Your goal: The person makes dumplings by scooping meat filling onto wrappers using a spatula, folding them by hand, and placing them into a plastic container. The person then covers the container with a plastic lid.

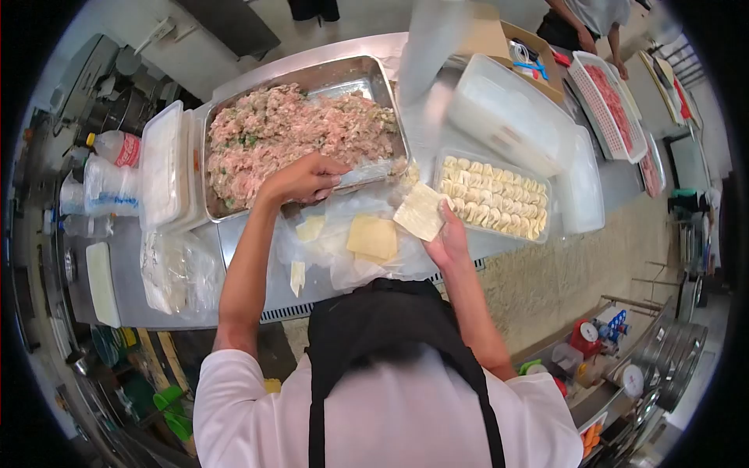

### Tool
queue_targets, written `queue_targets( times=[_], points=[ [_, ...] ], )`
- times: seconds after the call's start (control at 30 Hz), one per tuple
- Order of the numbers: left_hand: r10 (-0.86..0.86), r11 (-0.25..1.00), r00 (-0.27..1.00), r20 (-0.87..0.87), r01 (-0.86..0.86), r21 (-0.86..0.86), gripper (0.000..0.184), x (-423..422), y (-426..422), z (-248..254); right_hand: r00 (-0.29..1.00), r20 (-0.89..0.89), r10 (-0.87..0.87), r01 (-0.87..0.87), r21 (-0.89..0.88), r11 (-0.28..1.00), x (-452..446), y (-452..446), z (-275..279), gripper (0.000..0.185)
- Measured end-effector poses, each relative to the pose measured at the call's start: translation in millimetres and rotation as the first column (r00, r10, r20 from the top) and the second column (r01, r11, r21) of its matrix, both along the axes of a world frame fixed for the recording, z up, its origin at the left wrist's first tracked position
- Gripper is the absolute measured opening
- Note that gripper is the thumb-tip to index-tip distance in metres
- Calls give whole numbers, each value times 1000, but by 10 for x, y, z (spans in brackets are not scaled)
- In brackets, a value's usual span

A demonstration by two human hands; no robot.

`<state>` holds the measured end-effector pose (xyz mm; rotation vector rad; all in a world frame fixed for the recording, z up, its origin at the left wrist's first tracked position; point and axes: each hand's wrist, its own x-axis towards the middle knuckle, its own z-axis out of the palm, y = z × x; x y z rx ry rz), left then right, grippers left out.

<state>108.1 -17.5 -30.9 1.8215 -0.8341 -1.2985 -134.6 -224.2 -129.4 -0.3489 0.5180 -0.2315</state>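
My left hand (pixel 307 179) is closed around a flat, shiny spatula (pixel 365 172) at the near rim of a metal tray (pixel 396 93). Pinkish minced meat (pixel 300 136) with green bits fills much of that tray. In my right hand (pixel 450 238) is a square dough wrapper (pixel 422 212), gripped along its edge with the thumb on top. A stack of yellowish wrappers (pixel 373 239) lies on plastic sheeting between my hands. Beside my right hand, a clear container (pixel 538 236) holds rows of folded dumplings (pixel 493 195).
Translucent containers (pixel 511 117) stand at the right, and stacked white tubs (pixel 162 168) at the left. Plastic bags (pixel 179 269) and bottles (pixel 118 147) sit on the left side. A pink basket of meat (pixel 607 93) is farther right, near another person (pixel 593 23). A blurred pale shape (pixel 431 54) crosses the top.
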Motion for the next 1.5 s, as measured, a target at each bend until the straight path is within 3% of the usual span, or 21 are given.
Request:
queue_targets(
  times=[0.17, 0.23, 0.27, 0.37, 0.43, 0.5, 0.6, 0.7, 0.77, 0.9, 0.97, 1.0, 1.03, 1.1, 1.13, 1.2, 1.23, 1.3, 1.37, 1.43, 1.5],
  points=[
    [61, 990, 994, 91, -49, -136, 35, -370, 97, -259, 998, 43, -34, 28, 124, 992, 316, 34, 158, 50],
    [143, 904, 805, 576, 131, -407, 40, -610, 56, -420, 999, 45, -21, 11, 218, 976, 440, 87, 361, 47],
    [108, 973, 726, 680, 63, -222, 44, -717, 96, -403, 996, -62, -58, 70, 214, 974, 493, 101, 507, 47],
    [139, 978, 605, 784, 40, -204, 44, -817, 247, -215, 975, -104, -197, 215, 201, 956, 558, 47, 206, 48],
    [163, 982, 638, 752, -35, -183, 40, -951, 194, 2, 972, -125, -199, 215, 135, 967, 512, 47, 278, 48],
    [254, 944, 660, 707, -11, -330, 35, -1051, 61, 83, 975, -134, -177, 188, 72, 980, 526, 77, 307, 49],
    [196, 969, 636, 746, -6, -249, 33, -854, 105, -276, 980, -93, -178, 182, 37, 983, 536, 33, 306, 48],
    [241, 966, 616, 750, -77, -247, 36, -577, 140, -102, 959, -97, -267, 270, 12, 963, 406, -126, 281, 47],
    [134, 980, 468, 874, -196, -45, 32, -412, 50, 96, 968, -5, -251, 249, -84, 965, 343, -217, 191, 46],
    [-18, 975, 470, 882, -186, 119, 19, -84, -199, -390, 973, -54, -225, 224, -33, 974, 396, -190, 191, 40],
    [-195, 973, 588, 785, 18, 229, 27, -119, -287, -489, 968, -49, -247, 247, -8, 969, 372, -201, 205, 40],
    [-85, 995, 554, 828, 5, 99, 30, -174, -223, -528, 962, -55, -268, 269, 20, 963, 331, -198, 203, 39],
    [-102, 994, 558, 824, 28, 104, 30, -204, -170, -385, 955, -63, -289, 291, 23, 957, 304, -200, 196, 39],
    [-4, 999, 762, 647, 34, -35, 18, -278, -97, 78, 962, -75, -261, 259, -35, 965, 260, -191, 181, 43],
    [-18, 998, 765, 644, 52, -34, 18, -342, -79, 75, 957, -79, -278, 276, -36, 960, 249, -178, 188, 43],
    [214, 967, 852, 478, -117, -225, 30, -468, -7, 80, 972, -20, -234, 235, 68, 970, 288, -134, 218, 46],
    [210, 968, 851, 481, -112, -224, 30, -533, -12, 53, 971, -17, -238, 239, 70, 968, 329, -112, 238, 46],
    [262, 912, 754, 602, 9, -409, 41, -740, -90, -126, 981, 2, -191, 190, 129, 973, 407, -70, 270, 48],
    [277, 914, 722, 634, 5, -405, 36, -888, -71, -273, 976, 17, -219, 214, 142, 966, 463, -83, 217, 47],
    [156, 983, 586, 795, -16, -182, 31, -958, -39, -209, 964, 34, -263, 255, 152, 955, 506, -135, 226, 47],
    [230, 958, 617, 753, -7, -286, 27, -1004, 10, -57, 934, -65, -351, 356, 92, 930, 449, -145, 209, 45]
  ],
)
